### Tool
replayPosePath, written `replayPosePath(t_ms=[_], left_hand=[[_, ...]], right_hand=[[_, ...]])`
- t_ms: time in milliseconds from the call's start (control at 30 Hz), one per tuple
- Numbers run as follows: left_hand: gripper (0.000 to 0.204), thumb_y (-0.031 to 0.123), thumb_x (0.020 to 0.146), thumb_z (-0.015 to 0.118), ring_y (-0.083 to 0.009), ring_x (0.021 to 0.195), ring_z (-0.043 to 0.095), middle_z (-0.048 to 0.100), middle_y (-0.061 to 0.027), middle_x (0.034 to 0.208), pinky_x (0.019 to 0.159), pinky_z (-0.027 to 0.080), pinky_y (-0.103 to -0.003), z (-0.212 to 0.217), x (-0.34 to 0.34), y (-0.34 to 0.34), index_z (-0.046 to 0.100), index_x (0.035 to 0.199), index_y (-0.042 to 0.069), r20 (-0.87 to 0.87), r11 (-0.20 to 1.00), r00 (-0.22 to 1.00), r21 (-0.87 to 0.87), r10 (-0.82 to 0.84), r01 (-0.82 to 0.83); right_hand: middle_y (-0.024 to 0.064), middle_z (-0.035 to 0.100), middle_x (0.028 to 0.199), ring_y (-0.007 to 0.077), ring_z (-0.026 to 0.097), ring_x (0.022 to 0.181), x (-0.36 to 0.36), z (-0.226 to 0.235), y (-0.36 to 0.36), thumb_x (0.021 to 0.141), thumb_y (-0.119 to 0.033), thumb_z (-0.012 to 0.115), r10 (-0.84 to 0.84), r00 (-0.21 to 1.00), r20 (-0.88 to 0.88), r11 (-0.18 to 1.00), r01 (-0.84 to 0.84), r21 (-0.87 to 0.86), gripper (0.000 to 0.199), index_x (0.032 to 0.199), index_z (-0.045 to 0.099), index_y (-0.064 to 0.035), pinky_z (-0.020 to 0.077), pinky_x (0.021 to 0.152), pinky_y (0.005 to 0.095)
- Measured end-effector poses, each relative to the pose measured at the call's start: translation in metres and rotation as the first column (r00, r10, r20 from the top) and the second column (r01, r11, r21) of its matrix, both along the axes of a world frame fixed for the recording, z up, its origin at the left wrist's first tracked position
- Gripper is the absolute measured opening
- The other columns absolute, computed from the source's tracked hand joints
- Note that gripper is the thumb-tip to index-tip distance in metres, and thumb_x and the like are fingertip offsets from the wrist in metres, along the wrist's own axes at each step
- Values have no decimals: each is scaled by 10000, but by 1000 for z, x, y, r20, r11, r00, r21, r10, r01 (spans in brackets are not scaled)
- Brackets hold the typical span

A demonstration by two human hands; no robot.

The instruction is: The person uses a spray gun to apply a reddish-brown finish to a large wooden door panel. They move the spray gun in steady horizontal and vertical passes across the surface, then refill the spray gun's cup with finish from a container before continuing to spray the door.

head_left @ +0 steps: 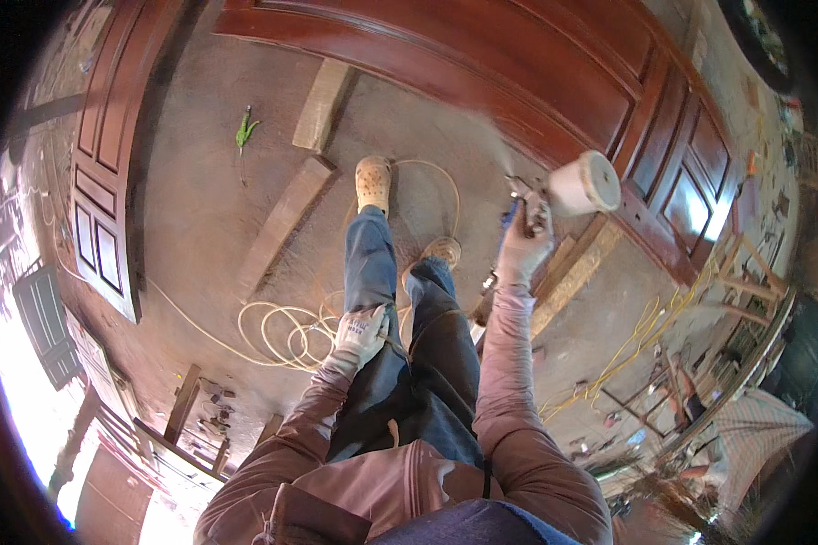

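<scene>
My gloved right hand (529, 243) is closed around a spray gun (521, 193) with a white cup (583, 184) on it. A pale mist leaves the gun's tip toward the near edge of a glossy red-brown panelled door (518, 68). Against my left thigh, my gloved left hand (364, 333) is closed on a thin hose, a short piece of which sticks out beside the fingers. Pale coils of this hose (282, 331) lie on the floor to the left of that hand.
Wooden beams (286, 222) lie near my feet, and another beam (577, 272) runs under the door. A second panelled door (109, 173) stands at the left. A green tool (245, 129) lies on the floor. Yellow cords (641, 331) trail at the right.
</scene>
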State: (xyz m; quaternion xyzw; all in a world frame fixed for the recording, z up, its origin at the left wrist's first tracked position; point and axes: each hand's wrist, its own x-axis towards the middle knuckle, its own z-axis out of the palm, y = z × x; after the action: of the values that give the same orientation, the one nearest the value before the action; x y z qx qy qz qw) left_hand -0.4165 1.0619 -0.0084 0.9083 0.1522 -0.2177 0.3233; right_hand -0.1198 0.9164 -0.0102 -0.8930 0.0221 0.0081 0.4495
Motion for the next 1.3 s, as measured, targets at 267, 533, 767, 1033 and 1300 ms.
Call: replayPosePath(t_ms=[267, 533, 767, 1033, 1300], left_hand=[[241, 219, 902, 555, -374, 712, 642, 660, -167, 776, 620, 490, -497, -21, -38, -29, 607, 1068, 54, -107, 987, 984, -84, -144, 136], [335, 235, 868, 541, -361, 834, 671, 701, -164, 882, 702, 513, -502, -38, -84, -20, 640, 1139, 63, -166, 973, 959, -16, -230, 230], [432, 283, 851, 571, -346, 894, 674, 702, -142, 934, 748, 521, -496, -29, -71, 18, 594, 1233, 82, -375, 977, 902, -88, -215, 196], [379, 295, 918, 503, -387, 846, 667, 698, -154, 959, 708, 520, -515, -35, -59, 36, 601, 1215, 81, -357, 987, 920, -41, -161, 157], [311, 282, 922, 516, -389, 744, 667, 695, -159, 836, 657, 517, -520, -39, -27, 18, 609, 1145, 86, -246, 974, 945, 13, -216, 226]], right_hand=[[176, 700, 1066, 280, 692, 909, -24, -20, -98, 912, -102, 671, -305, 885, 352, 906, 383, -178, 281, 1152, 639, 41, 543, 760, 362], [93, 718, 1015, 177, 679, 876, -5, -30, 56, 911, -95, 669, -112, 978, 177, 983, 83, 163, 211, 1101, 674, -3, 527, 776, 307], [80, 734, 928, 131, 682, 841, 21, -52, 180, 895, -98, 669, 141, 931, -336, 639, 174, 749, 210, 1079, 666, 3, 522, 766, 291], [93, 735, 960, 130, 689, 870, 38, -53, 120, 889, -129, 698, -220, 965, -145, 815, 263, 517, 254, 1107, 674, -3, 524, 786, 292], [130, 725, 943, 148, 673, 826, 26, -31, -90, 889, -150, 707, -436, 879, 195, 896, 443, 7, 229, 1045, 693, 17, 526, 743, 321]])
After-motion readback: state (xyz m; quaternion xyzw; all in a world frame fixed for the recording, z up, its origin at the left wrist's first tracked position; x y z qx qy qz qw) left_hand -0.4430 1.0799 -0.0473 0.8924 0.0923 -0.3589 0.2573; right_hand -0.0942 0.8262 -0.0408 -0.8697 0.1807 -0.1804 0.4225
